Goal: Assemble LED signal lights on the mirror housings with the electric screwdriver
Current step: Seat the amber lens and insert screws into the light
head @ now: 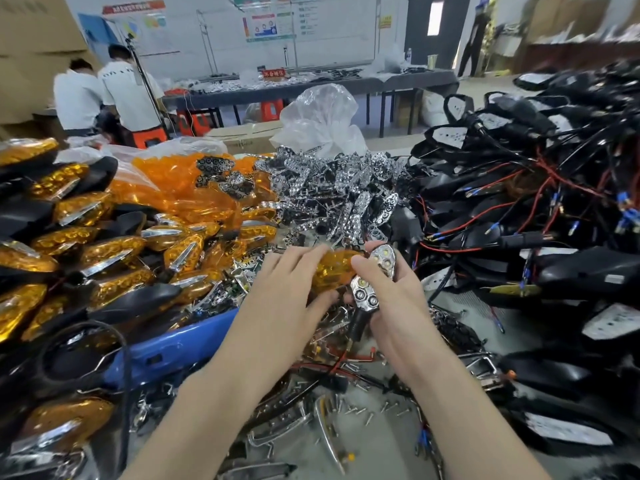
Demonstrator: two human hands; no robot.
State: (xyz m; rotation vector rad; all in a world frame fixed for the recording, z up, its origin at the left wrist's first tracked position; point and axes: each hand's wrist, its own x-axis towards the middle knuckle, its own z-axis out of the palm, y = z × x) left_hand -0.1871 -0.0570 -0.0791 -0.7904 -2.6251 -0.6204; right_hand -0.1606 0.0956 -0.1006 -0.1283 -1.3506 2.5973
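Over the middle of the desk (457,306) our left hand (287,285) pinches an amber lens (334,271) in its grip, and at its 3 o'clock the grip of our right hand (394,306) curls round a chrome LED light (372,282), with black mirror housings (554,271) heaped further toward 3 o'clock.

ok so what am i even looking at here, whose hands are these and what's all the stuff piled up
There is no machine here: one camera on a person's head looks down at their two bare hands. The left hand holds an amber lens; the right hand holds a chrome LED reflector on a black stem. Around them lie amber lights at left, loose chrome reflectors in the middle, wired black mirror housings at right, and screws nearby.
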